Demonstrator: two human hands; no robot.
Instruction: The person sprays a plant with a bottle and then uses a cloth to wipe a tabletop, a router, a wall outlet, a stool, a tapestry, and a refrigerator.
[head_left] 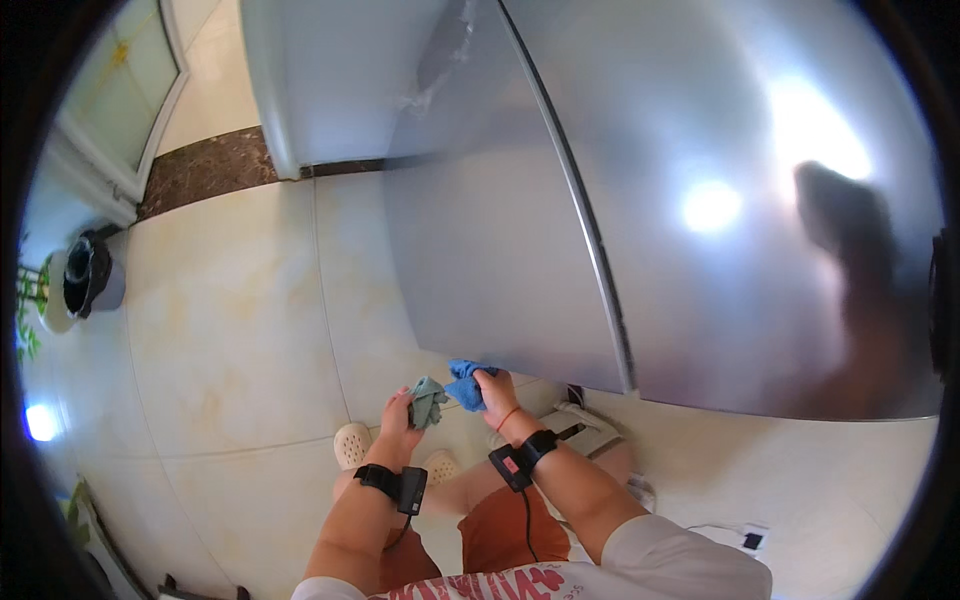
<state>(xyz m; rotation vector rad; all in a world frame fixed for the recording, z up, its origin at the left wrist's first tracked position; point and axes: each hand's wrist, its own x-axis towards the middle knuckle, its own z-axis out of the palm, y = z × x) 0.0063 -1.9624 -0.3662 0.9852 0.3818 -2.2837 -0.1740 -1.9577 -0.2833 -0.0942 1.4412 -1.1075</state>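
My left hand point(401, 414) is closed on a bunched grey-green cloth point(427, 401). Beside it, my right hand point(496, 396) grips a crumpled blue cloth point(467, 384). The two cloths hang close together, almost meeting, in front of my body. Just beyond them stands a large shiny metal cabinet, perhaps a fridge point(500, 230), with a dark seam running down between its front and side faces. Neither cloth clearly touches the metal. My fingertips are partly hidden in the folds.
A bin with a black liner point(90, 275) stands at the far left beside a green plant point(32, 290). Behind is a doorway with a dark stone threshold point(210, 170). Below my hands are cream clogs point(352, 445); a white wall socket with a plug point(752, 538) shows at the lower right.
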